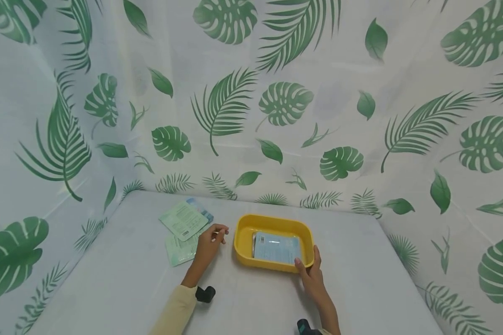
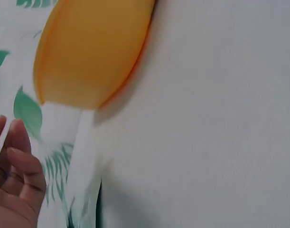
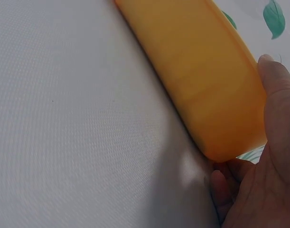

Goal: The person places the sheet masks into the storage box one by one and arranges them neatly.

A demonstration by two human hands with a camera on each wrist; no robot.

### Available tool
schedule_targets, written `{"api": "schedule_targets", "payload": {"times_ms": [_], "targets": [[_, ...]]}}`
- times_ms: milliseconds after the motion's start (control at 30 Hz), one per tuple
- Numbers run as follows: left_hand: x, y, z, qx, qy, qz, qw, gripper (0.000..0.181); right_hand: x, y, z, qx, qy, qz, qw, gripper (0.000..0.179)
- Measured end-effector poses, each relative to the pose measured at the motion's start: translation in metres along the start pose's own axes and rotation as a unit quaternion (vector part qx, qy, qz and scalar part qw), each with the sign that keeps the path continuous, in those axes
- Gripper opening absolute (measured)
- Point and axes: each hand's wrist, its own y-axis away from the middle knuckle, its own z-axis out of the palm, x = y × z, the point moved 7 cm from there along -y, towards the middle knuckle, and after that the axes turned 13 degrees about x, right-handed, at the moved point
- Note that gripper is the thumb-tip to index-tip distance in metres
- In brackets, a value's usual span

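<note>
Leaf-printed white sheeting (image 1: 295, 156) closes off the back and both sides of a white desk (image 1: 251, 304). Near the middle of the desk, the right hand (image 1: 312, 278) is clamped on the near right corner of a yellow basin (image 1: 261, 265), thumb at the rim and fingers round the outside. The left hand (image 1: 209, 243) is just off the basin's left end, its fingers loosely bent, a little apart from one another and holding nothing.

Inside the basin, towards its near right part, a pale blue packet (image 1: 276, 247) lies flat; a silvery edge beside it suggests another underneath. Beyond the left hand, towards the far left corner of the desk, a green packet (image 1: 183, 220) overlaps a second green packet (image 1: 179, 252), and a blue packet (image 1: 204, 210) pokes out behind them.

With only one corner gripped, the basin could tilt or swivel if the right hand lifts or pulls, and the packets inside might slide to one end. The overlapping packets look slick, so dragging one could carry its neighbour along. The left forearm also passes close to the lower green packet and might nudge it.
</note>
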Motion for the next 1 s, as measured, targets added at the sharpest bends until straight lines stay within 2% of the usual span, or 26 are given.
{"api": "schedule_targets", "payload": {"times_ms": [200, 433, 533, 733, 867, 1000], "targets": [[-0.017, -0.015, -0.035, 0.065, -0.063, -0.032, 0.9954, 0.012, -0.002, 0.0, -0.002, 0.002, 0.0, -0.007, 1.0, 0.085], [-0.032, -0.021, -0.062, 0.118, -0.083, -0.079, 0.9864, 0.015, -0.001, 0.001, -0.001, 0.002, -0.003, -0.01, 0.9999, 0.086], [-0.039, -0.022, -0.067, 0.138, -0.107, -0.088, 0.9807, 0.015, 0.0, 0.001, 0.0, 0.001, -0.005, -0.008, 1.0, 0.086], [-0.045, -0.02, -0.07, 0.15, -0.17, -0.081, 0.9706, 0.018, 0.0, 0.002, 0.0, -0.002, -0.003, 0.005, 1.0, 0.087], [-0.044, -0.02, -0.071, 0.162, -0.217, -0.084, 0.959, 0.022, 0.0, 0.002, -0.001, -0.003, 0.0, 0.006, 1.0, 0.087], [-0.045, -0.02, -0.07, 0.18, -0.223, -0.099, 0.9529, 0.029, -0.001, 0.001, -0.001, 0.001, -0.001, 0.003, 1.0, 0.087]]}}
